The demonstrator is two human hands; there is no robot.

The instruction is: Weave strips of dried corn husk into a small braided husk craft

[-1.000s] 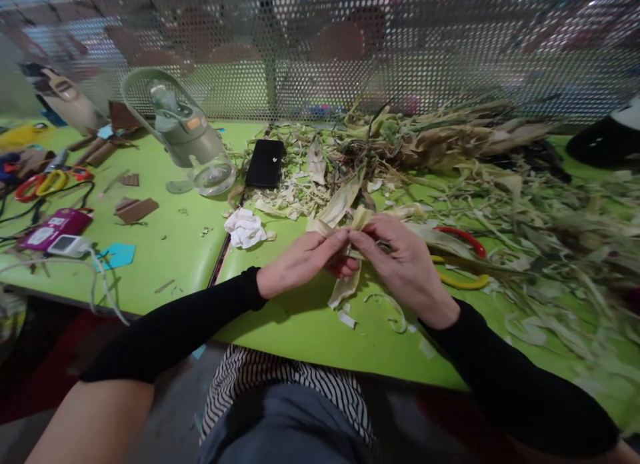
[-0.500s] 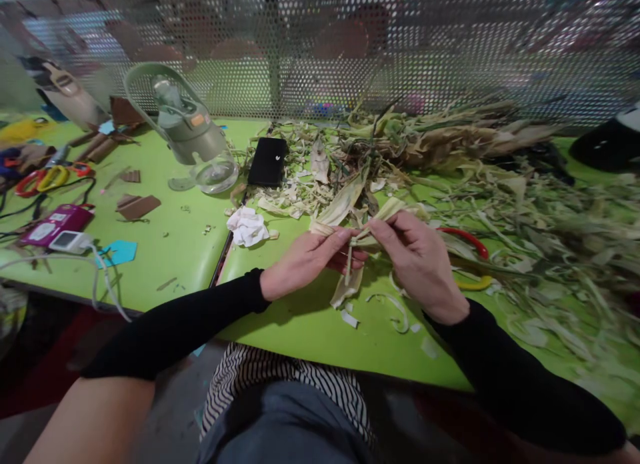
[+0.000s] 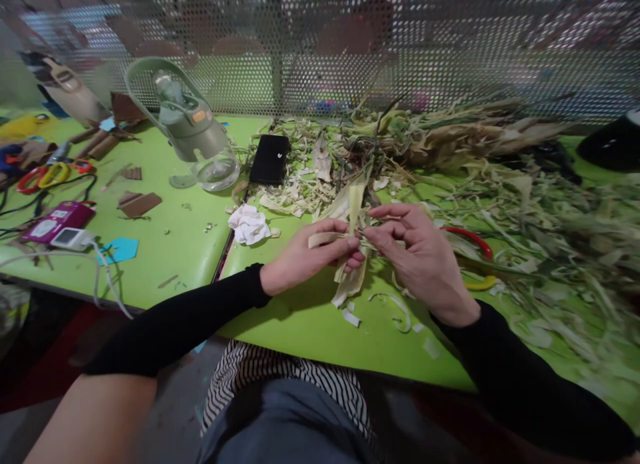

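My left hand (image 3: 313, 257) and my right hand (image 3: 417, 254) meet over the green table (image 3: 300, 324), both pinching pale dried corn husk strips (image 3: 350, 277). The left fingers are closed on a strip that points left. The right thumb and forefinger pinch the husk at the middle, with the other fingers raised. One strip stands up between the hands and another hangs down to the table. Both arms wear black sleeves.
A heap of dried husks and stalks (image 3: 450, 144) covers the right and back. Red and yellow handled scissors (image 3: 473, 251) lie behind my right hand. A crumpled white tissue (image 3: 250, 224), a black phone (image 3: 270, 159) and a green-topped clear jug (image 3: 193, 131) sit left of centre. A perforated metal screen (image 3: 350, 51) closes the back.
The hands have turned the husk: a strip that lay towards the right now stands upright, and my right hand's fingers have lifted while still pinching.
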